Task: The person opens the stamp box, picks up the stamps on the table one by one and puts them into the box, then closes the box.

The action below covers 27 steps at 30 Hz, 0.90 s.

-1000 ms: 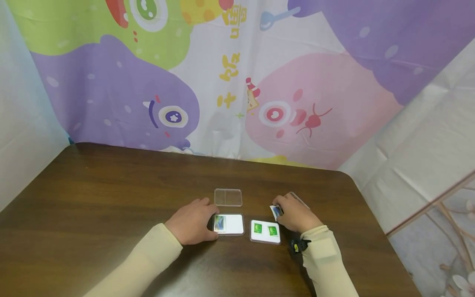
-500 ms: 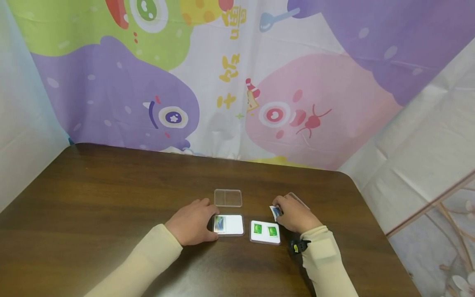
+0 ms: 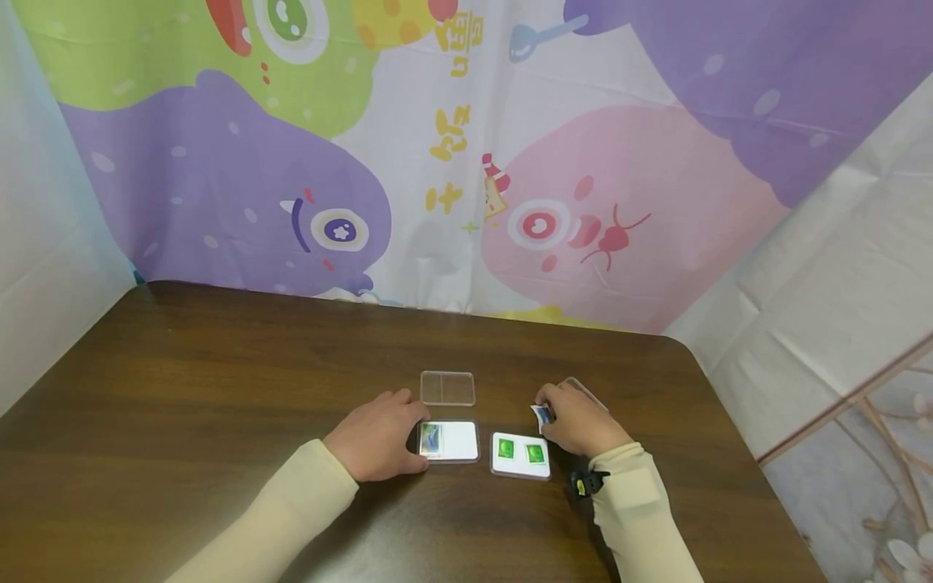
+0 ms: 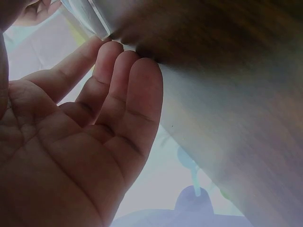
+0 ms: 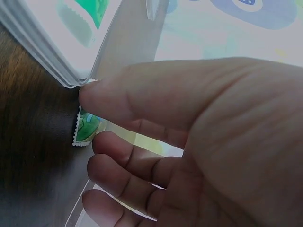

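Observation:
In the head view, my left hand [image 3: 377,437] holds the left end of a flat clear plastic case [image 3: 462,461], thumb and index finger at opposite sides. Inside lies a white card [image 3: 459,441] bearing a blue-green stamp [image 3: 432,440] on its left half. My right hand [image 3: 581,419] pinches a loose postage stamp [image 5: 86,126], its perforated edge showing below the thumb in the right wrist view. Just left of that hand sits a second clear case [image 3: 521,475] with two green stamps on white. The left wrist view shows the index fingertip against the case's clear edge [image 4: 97,19].
A clear lid-like piece [image 3: 457,389] with a dividing line lies behind the left case. Another clear piece [image 3: 586,391] is partly hidden behind my right hand. The brown table [image 3: 240,364] meets a cartoon-printed curtain [image 3: 430,267] at the back.
The stamp in my right fingers has tilted or bent slightly. Both hands and the cases stay where they were.

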Available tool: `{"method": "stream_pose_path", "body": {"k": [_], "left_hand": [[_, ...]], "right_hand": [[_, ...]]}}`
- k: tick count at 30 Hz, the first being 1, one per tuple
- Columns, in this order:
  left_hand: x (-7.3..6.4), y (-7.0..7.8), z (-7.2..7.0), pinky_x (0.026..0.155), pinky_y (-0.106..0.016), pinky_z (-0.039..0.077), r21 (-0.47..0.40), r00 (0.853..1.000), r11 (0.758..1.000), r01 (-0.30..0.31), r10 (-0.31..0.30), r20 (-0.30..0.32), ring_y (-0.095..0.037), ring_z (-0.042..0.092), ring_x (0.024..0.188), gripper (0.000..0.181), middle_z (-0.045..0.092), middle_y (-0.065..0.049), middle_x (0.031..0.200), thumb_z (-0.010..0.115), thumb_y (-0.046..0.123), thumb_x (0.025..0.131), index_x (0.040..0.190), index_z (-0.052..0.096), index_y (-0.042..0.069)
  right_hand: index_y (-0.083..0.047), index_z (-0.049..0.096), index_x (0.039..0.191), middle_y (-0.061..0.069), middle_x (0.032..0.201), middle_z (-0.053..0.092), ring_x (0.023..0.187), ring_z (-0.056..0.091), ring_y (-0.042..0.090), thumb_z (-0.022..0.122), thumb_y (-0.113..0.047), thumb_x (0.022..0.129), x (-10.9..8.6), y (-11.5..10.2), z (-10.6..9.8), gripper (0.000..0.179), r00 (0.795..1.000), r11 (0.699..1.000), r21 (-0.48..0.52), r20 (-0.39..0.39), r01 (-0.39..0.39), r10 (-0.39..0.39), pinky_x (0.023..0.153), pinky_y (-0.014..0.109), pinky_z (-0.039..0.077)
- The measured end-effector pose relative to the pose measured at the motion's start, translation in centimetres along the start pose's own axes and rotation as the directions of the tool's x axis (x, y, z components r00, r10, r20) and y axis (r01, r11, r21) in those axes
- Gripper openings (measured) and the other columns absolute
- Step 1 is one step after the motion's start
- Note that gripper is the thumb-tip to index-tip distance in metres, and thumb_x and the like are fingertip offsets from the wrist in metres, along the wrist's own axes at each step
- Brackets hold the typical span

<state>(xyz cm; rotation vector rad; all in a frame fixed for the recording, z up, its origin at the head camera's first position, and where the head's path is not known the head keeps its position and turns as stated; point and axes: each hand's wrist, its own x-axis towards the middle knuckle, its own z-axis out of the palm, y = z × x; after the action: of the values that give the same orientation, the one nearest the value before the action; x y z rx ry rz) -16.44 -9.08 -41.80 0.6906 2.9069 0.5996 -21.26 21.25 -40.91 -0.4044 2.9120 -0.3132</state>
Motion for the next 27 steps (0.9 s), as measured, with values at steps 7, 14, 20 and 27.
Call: {"method": "stream_pose_path", "body": {"k": [7, 14, 20, 27], "left_hand": [[0.04, 0.04, 0.01, 0.078, -0.043, 0.049, 0.004, 1.000, 1.000, 0.007, -0.007, 0.008, -0.023, 0.054, 0.089, 0.050, 0.059, -0.006, 0.099, 0.089, 0.033, 0.078, 0.114, 0.070, 0.005], [0.04, 0.07, -0.06, 0.078, -0.043, 0.049, 0.007, 1.000, 1.000, 0.005, -0.005, 0.008, -0.023, 0.053, 0.088, 0.048, 0.057, -0.005, 0.097, 0.089, 0.033, 0.078, 0.113, 0.070, 0.006], [0.04, 0.03, -0.08, 0.078, -0.043, 0.048, 0.002, 1.000, 1.000, -0.001, 0.001, 0.006, -0.022, 0.052, 0.087, 0.047, 0.057, -0.004, 0.096, 0.089, 0.032, 0.078, 0.112, 0.070, 0.006], [-0.01, -0.02, -0.07, 0.077, -0.043, 0.049, 0.002, 1.000, 1.000, 0.005, -0.005, 0.005, -0.023, 0.053, 0.087, 0.048, 0.057, -0.005, 0.097, 0.089, 0.032, 0.078, 0.113, 0.070, 0.006]], "right_hand": [[-0.012, 0.066, 0.098, 0.004, 0.098, 0.062, 0.101, 0.055, 0.024, 0.076, -0.008, 0.087, -0.16, 0.11, -0.04, 0.016, 1.000, 1.000, 0.019, -0.015, 0.004, -0.003, 0.084, 0.043, 0.049], [-0.013, 0.060, 0.085, 0.001, 0.089, 0.060, 0.097, 0.053, 0.023, 0.075, -0.005, 0.087, -0.15, -0.05, -0.12, 0.016, 0.999, 0.998, 0.055, -0.029, -0.019, 0.021, 0.078, 0.040, 0.047], [-0.013, 0.062, 0.096, 0.000, 0.089, 0.062, 0.093, 0.055, 0.022, 0.077, -0.009, 0.089, 0.08, 0.00, 0.06, 0.017, 0.999, 0.997, 0.077, -0.030, -0.033, 0.036, 0.076, 0.040, 0.048], [-0.017, 0.064, 0.088, -0.004, 0.083, 0.064, 0.099, 0.055, 0.023, 0.074, -0.015, 0.094, 0.18, -0.24, -0.04, 0.012, 0.999, 0.996, 0.087, -0.039, 0.008, -0.005, 0.078, 0.042, 0.048]]}}
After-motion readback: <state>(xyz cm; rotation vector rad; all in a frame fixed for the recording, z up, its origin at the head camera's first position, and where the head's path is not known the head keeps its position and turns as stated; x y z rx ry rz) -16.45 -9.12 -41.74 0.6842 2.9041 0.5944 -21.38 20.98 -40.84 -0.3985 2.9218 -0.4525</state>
